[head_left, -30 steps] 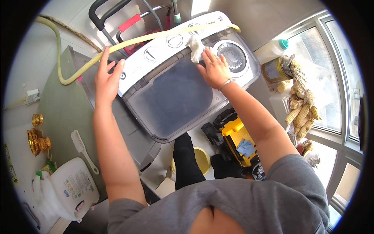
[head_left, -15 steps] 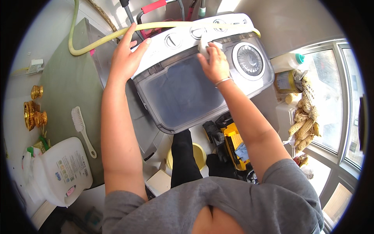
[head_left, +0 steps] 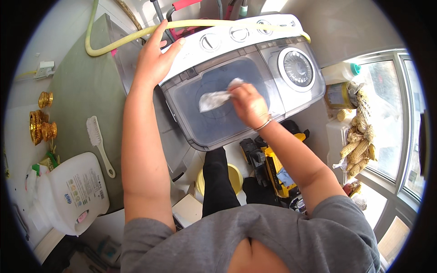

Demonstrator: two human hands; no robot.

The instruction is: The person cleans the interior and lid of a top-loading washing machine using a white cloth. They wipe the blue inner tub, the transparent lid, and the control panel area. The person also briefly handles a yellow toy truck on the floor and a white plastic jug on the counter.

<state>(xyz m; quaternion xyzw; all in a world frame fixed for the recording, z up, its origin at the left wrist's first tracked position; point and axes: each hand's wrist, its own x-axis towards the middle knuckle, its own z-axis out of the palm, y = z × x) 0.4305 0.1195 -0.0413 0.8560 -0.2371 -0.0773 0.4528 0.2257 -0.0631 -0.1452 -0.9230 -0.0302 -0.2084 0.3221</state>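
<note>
A white twin-tub washing machine (head_left: 281, 105) with a smoky see-through lid (head_left: 207, 129) stands before me. My right hand (head_left: 250, 107) pinches a crumpled white cloth (head_left: 213, 101) over the middle of that lid. One end of the cloth hangs out to the left of my fingers; whether it touches the lid I cannot tell. At the left end of the control panel (head_left: 191, 53) rests my left hand (head_left: 152, 59), thumb and fingers apart, holding nothing. A pale yellow ribbed hose (head_left: 195, 23) runs along the panel, and my left fingertips reach up to it.
On the grey-green surface at left are a white brush (head_left: 101, 145), a large white jug (head_left: 75, 195) and gold ornaments (head_left: 40, 127). By the window hang dried corn cobs (head_left: 357, 152), below a tin (head_left: 339, 95). A yellow toy truck (head_left: 275, 168) and a yellow basin (head_left: 233, 179) sit near my legs.
My right hand has brought the cloth down from the control panel to over the lid, and the cloth now hangs out more loosely. My left hand stays at the panel's left end.
</note>
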